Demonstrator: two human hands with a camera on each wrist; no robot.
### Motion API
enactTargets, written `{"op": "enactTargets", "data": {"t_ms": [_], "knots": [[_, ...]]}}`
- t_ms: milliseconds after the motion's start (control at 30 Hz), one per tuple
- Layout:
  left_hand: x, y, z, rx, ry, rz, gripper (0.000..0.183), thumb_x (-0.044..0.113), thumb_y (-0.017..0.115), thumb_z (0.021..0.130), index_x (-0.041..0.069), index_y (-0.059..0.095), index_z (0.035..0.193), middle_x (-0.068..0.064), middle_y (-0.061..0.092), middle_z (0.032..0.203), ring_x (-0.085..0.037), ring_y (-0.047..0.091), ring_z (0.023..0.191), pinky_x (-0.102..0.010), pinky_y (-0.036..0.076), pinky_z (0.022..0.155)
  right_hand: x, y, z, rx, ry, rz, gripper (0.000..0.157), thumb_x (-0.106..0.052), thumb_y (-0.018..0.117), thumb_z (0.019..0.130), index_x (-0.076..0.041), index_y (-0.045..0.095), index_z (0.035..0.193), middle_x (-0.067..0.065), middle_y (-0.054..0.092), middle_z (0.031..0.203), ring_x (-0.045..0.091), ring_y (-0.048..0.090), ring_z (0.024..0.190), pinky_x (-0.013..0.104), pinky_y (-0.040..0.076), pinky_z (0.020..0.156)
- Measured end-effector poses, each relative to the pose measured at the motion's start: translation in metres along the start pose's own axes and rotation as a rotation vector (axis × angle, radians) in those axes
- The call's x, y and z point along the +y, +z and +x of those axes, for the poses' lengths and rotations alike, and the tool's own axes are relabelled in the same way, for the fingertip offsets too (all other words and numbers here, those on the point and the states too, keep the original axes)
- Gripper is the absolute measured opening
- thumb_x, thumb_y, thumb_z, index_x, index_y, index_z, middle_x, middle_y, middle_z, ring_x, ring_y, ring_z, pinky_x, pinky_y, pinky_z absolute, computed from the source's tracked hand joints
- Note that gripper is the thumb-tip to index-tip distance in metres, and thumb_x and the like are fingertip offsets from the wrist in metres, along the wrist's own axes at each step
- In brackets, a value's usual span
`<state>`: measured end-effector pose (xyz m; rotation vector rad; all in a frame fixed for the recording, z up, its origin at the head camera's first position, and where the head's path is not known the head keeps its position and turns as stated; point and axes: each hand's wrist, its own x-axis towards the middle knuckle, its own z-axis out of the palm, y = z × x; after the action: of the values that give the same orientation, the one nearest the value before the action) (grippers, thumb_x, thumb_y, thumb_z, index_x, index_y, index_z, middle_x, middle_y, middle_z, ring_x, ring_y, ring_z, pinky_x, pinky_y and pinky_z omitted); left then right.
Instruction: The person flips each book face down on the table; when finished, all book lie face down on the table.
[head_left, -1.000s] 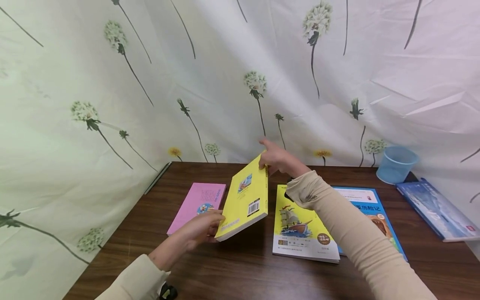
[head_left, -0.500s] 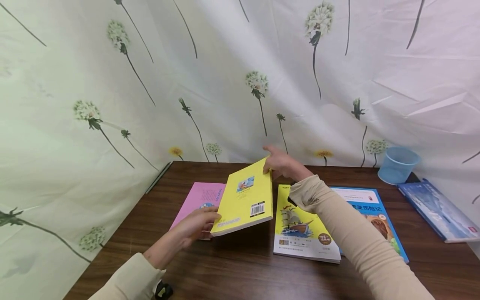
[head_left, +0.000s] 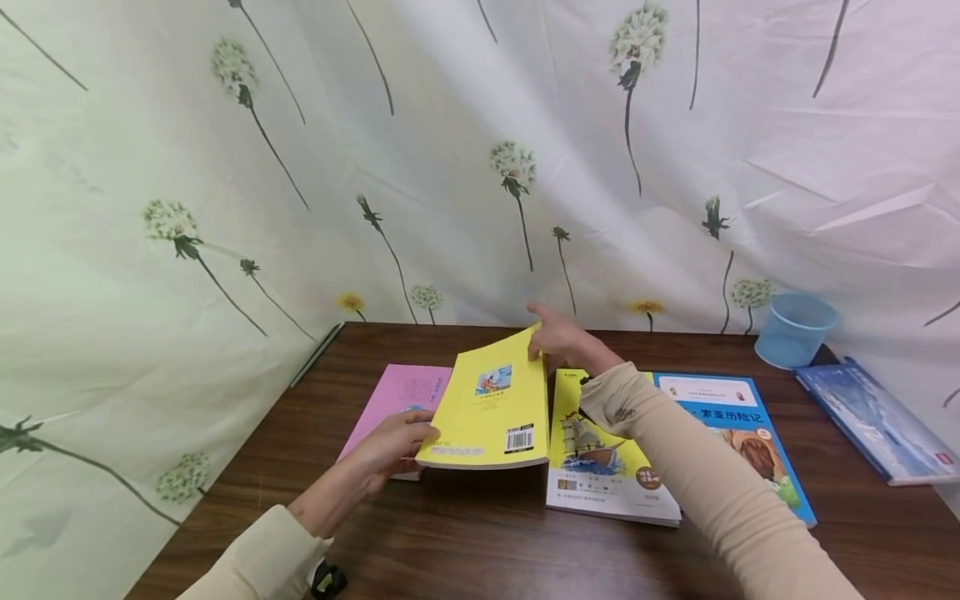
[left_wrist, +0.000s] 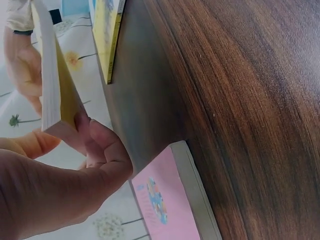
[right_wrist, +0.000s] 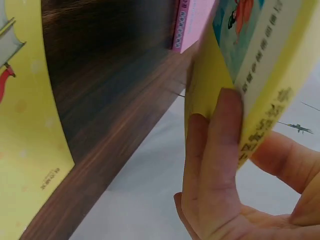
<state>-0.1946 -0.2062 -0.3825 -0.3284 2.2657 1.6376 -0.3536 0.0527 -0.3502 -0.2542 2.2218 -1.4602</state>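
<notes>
A yellow book [head_left: 487,408], back cover and barcode facing up, is held above the table by both hands. My left hand [head_left: 397,442] pinches its near left corner; in the left wrist view the fingers [left_wrist: 107,142] lie under the cover. At the far right corner my right hand [head_left: 562,337] grips the spine side, with fingers [right_wrist: 220,145] on the underside in the right wrist view. Partly behind the held book and left hand lies a pink book [head_left: 393,400]. To the right, a yellow book with a ship cover [head_left: 592,458] lies flat, partly covered by the right sleeve.
A blue-and-white book [head_left: 750,425] lies beside the ship book, its left part overlapped. Further right are a blue book with a snowy cover [head_left: 873,421] and a light blue bin [head_left: 795,329]. A dandelion-print curtain [head_left: 450,167] rises behind the wooden table [head_left: 480,542].
The held yellow book has come down a little and tilted flatter, its back cover turning more upward. Both hands have lowered slightly with it.
</notes>
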Motion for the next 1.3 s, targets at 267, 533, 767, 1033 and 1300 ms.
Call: {"op": "enactTargets", "data": {"t_ms": [267,533,767,1033,1300], "knots": [[-0.005,0.000,0.003,0.006,-0.024,-0.027,0.054,0.022,0.049,0.101,-0.001,0.039,0.149,-0.013,0.067,0.110,-0.018,0.063,0.085,-0.033,0.052,0.073,0.018,0.003,0.003,-0.017,-0.007,-0.028,0.084,-0.016,0.058,0.098,-0.024,0.005,0.162,0.015,0.008,0.168,0.044,0.048,0.134,0.046,0.061,0.077],[-0.007,-0.002,0.003,-0.010,-0.044,-0.057,0.063,0.024,0.049,0.101,-0.001,0.026,0.154,-0.014,0.066,0.109,-0.018,0.060,0.081,-0.032,0.052,0.070,0.031,0.009,0.008,-0.032,0.015,-0.016,0.079,-0.019,0.056,0.100,-0.017,0.007,0.162,0.019,0.010,0.167,0.047,0.038,0.142,0.052,0.058,0.088],[-0.007,-0.003,0.001,0.003,-0.052,-0.057,0.062,0.023,0.050,0.101,0.001,0.028,0.154,-0.013,0.066,0.106,-0.017,0.058,0.079,-0.030,0.052,0.069,0.040,0.012,0.010,-0.037,0.040,-0.001,0.079,-0.018,0.056,0.099,-0.017,0.007,0.162,0.020,0.011,0.166,0.053,0.036,0.140,0.053,0.058,0.088],[-0.010,-0.004,0.002,0.006,-0.064,-0.035,0.060,0.023,0.049,0.101,0.002,0.030,0.154,-0.012,0.063,0.101,-0.016,0.056,0.076,-0.029,0.052,0.068,0.046,0.015,0.011,-0.039,0.058,0.002,0.080,-0.019,0.058,0.099,-0.016,0.009,0.162,0.022,0.015,0.165,0.054,0.039,0.138,0.054,0.057,0.089],[-0.012,-0.004,0.003,-0.005,-0.086,-0.031,0.059,0.026,0.050,0.101,0.004,0.033,0.153,-0.011,0.062,0.102,-0.016,0.056,0.075,-0.030,0.053,0.069,0.050,0.017,0.013,-0.044,0.060,0.000,0.079,-0.019,0.056,0.099,-0.017,0.008,0.162,0.021,0.013,0.166,0.054,0.037,0.139,0.053,0.058,0.087]]}}
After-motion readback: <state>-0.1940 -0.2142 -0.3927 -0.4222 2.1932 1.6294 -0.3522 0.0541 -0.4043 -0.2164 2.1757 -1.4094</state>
